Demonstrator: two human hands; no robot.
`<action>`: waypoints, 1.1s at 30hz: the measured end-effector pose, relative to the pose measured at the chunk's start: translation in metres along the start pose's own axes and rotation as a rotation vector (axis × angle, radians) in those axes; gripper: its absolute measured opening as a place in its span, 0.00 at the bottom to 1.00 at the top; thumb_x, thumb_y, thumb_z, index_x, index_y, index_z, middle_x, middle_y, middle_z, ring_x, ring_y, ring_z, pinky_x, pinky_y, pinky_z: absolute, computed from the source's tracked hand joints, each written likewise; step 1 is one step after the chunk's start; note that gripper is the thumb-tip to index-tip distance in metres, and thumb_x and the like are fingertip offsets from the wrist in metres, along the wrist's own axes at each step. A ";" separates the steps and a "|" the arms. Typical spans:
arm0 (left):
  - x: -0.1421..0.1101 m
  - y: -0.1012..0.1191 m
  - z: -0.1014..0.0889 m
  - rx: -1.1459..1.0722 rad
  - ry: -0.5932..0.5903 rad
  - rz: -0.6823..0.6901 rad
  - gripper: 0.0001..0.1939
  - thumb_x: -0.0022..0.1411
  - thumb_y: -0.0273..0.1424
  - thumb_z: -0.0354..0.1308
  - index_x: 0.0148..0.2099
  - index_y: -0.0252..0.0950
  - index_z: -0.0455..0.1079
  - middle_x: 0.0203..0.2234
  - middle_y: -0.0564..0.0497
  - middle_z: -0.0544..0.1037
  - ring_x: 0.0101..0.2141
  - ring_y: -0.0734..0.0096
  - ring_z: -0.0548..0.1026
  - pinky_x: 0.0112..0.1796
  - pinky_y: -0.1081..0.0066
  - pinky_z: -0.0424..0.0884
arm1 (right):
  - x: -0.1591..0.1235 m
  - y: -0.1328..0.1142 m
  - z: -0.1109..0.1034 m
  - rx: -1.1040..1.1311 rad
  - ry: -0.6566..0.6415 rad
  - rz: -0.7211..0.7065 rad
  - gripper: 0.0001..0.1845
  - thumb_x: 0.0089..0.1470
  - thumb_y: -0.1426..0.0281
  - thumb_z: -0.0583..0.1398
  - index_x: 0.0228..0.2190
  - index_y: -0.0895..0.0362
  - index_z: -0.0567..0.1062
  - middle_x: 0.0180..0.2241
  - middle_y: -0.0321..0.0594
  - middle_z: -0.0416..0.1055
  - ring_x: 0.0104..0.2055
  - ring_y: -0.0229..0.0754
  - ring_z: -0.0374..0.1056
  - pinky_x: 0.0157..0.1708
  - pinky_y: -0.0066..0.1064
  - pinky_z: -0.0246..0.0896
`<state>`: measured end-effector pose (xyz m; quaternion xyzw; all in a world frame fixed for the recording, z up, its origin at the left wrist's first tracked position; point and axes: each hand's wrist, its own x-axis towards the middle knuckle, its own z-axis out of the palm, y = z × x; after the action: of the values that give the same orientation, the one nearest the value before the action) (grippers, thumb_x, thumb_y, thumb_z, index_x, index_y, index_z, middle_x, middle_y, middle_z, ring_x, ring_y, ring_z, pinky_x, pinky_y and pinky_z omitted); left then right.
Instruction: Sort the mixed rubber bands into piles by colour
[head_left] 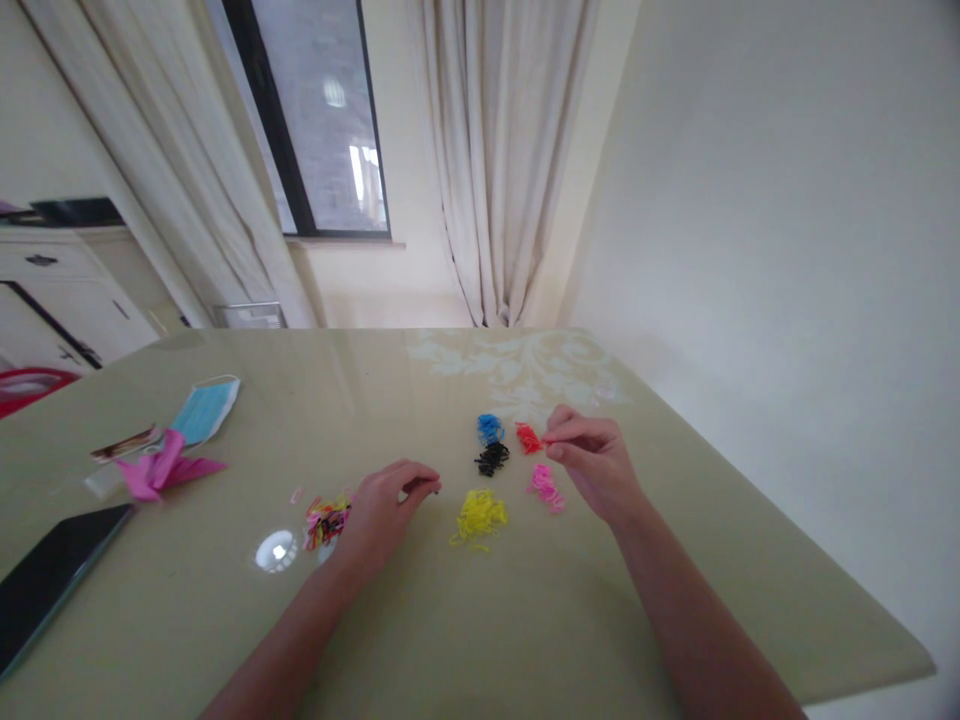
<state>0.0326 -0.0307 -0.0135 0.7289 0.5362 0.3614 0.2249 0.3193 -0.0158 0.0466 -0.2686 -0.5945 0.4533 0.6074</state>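
My right hand (590,462) is pinched closed on a red rubber band (547,441), right beside the small red pile (528,438). My left hand (384,505) has its thumb and fingertips together on a small dark rubber band (437,491), of which only a speck shows. Partly behind that hand lies a mixed-colour heap of rubber bands (324,524). Between the hands are separate piles of bands: blue (490,429), black (492,459) and yellow (480,515). A pink pile (546,488) sits just left of my right wrist.
On the table's left are a black phone-like device (56,570), a crumpled pink piece (165,468) and a blue face mask (206,410). One loose pink band (295,495) lies near the mixed heap. A white wall (787,250) borders the table's right side.
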 end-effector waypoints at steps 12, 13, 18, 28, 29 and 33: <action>0.001 -0.001 -0.001 -0.028 0.018 -0.034 0.12 0.64 0.42 0.61 0.35 0.40 0.80 0.30 0.51 0.84 0.32 0.64 0.80 0.38 0.68 0.74 | 0.015 0.058 -0.041 -0.898 0.112 0.111 0.10 0.54 0.64 0.67 0.34 0.55 0.88 0.23 0.36 0.69 0.25 0.38 0.60 0.28 0.32 0.54; 0.001 -0.001 -0.001 -0.040 0.019 -0.038 0.12 0.64 0.42 0.61 0.35 0.41 0.80 0.31 0.51 0.84 0.32 0.64 0.80 0.38 0.68 0.74 | 0.015 0.064 -0.043 -0.978 0.099 0.119 0.10 0.54 0.65 0.66 0.34 0.55 0.88 0.23 0.36 0.69 0.25 0.38 0.60 0.28 0.31 0.54; 0.002 0.001 -0.001 -0.156 0.001 -0.085 0.13 0.63 0.43 0.61 0.36 0.40 0.81 0.32 0.50 0.86 0.35 0.62 0.82 0.41 0.66 0.76 | 0.016 0.081 -0.050 -1.103 0.073 0.153 0.11 0.55 0.66 0.65 0.34 0.55 0.88 0.23 0.37 0.69 0.25 0.37 0.61 0.28 0.30 0.54; 0.001 0.007 0.004 -0.427 0.006 -0.156 0.13 0.58 0.43 0.66 0.37 0.37 0.80 0.30 0.49 0.85 0.32 0.65 0.81 0.35 0.70 0.75 | 0.011 0.062 -0.030 -1.053 0.043 0.082 0.12 0.59 0.63 0.65 0.38 0.56 0.87 0.24 0.37 0.69 0.26 0.39 0.62 0.31 0.32 0.57; 0.001 0.009 0.004 -0.434 0.006 -0.153 0.13 0.58 0.42 0.67 0.36 0.37 0.80 0.31 0.49 0.85 0.32 0.65 0.81 0.35 0.69 0.76 | 0.008 0.057 -0.020 -0.983 -0.006 0.047 0.13 0.59 0.61 0.66 0.38 0.56 0.87 0.24 0.37 0.69 0.26 0.39 0.62 0.31 0.32 0.57; -0.002 0.017 0.004 -0.444 -0.011 -0.135 0.12 0.59 0.42 0.66 0.36 0.38 0.81 0.30 0.49 0.85 0.33 0.65 0.81 0.37 0.69 0.76 | -0.010 0.041 0.025 -0.733 -0.221 0.046 0.17 0.57 0.55 0.69 0.38 0.56 0.86 0.27 0.37 0.70 0.28 0.38 0.63 0.30 0.30 0.57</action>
<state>0.0460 -0.0373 -0.0048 0.6261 0.4898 0.4508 0.4061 0.2872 -0.0116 0.0101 -0.4309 -0.7729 0.2502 0.3930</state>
